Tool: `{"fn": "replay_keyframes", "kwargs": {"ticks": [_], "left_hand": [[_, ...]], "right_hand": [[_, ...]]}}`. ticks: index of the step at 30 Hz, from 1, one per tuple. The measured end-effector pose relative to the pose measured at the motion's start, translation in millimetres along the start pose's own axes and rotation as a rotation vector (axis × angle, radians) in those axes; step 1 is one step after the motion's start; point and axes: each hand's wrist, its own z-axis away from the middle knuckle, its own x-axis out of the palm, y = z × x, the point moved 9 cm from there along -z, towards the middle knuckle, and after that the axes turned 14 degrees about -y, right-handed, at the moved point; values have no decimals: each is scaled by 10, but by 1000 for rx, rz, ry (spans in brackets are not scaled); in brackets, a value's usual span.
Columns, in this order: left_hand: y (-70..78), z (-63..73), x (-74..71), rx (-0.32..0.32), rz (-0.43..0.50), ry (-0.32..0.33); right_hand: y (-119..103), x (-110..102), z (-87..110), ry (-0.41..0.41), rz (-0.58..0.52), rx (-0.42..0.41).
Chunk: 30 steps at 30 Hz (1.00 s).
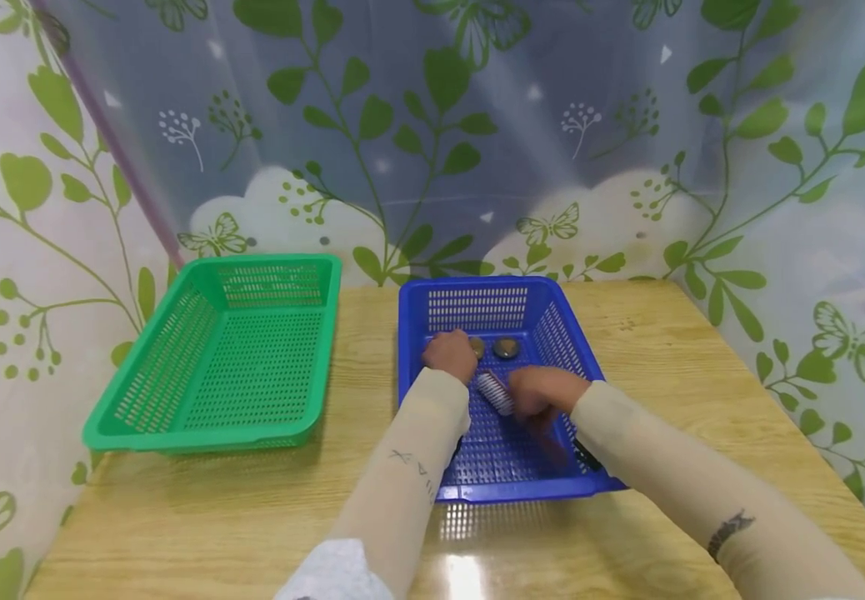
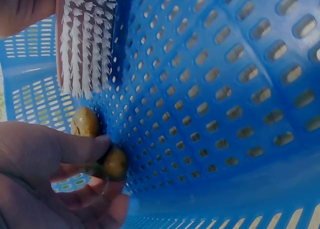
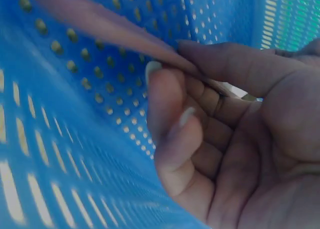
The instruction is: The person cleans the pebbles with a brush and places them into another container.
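Observation:
Inside the blue basket (image 1: pixel 464 492), my left hand (image 1: pixel 451 354) reaches down near the back left wall. In the left wrist view its thumb and fingers pinch a small, shiny brown clam-like piece (image 2: pixel 116 161), and a yellowish-brown one (image 2: pixel 85 121) lies right beside it. Another round brown piece (image 1: pixel 506 347) rests on the basket floor in the head view. My right hand (image 1: pixel 545 390) grips a scrubbing brush (image 1: pixel 494 393) with rows of white bristles. The brush's long pinkish-brown handle (image 3: pixel 110 29) passes between the thumb and curled fingers.
A green basket (image 1: pixel 320 400) with slotted walls stands on the wooden table (image 1: pixel 252 517), left of the blue one. Behind the table hangs a leaf-patterned curtain (image 1: pixel 417 125). The blue basket's slotted side walls rise around both hands.

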Motion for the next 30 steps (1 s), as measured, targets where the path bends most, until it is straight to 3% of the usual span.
{"fn": "replay_keyframes", "kwargs": {"ticks": [3, 6, 9, 12, 15, 19, 24, 30], "left_hand": [[-11, 7, -39, 17, 10, 19], [-29, 24, -106, 38, 35, 32], [-46, 76, -199, 50, 119, 11], [-56, 132, -308, 61, 251, -37], [-78, 152, -401, 71, 427, -93], [-76, 103, -456, 137, 713, -172], [-1, 55, -405, 210, 1068, -322], [56, 109, -309, 198, 1376, -478]], "right_hand": [[23, -41, 66, 9, 0, -15], [-3, -98, 154, 43, 77, -51], [-25, -177, 267, 81, 146, -86], [-21, -297, 409, 121, 143, -135], [-14, -450, 548, 192, 155, -194], [27, -648, 672, 331, 166, -219], [131, -818, 747, 520, 61, -230], [178, -937, 848, 726, -106, -307]]}}
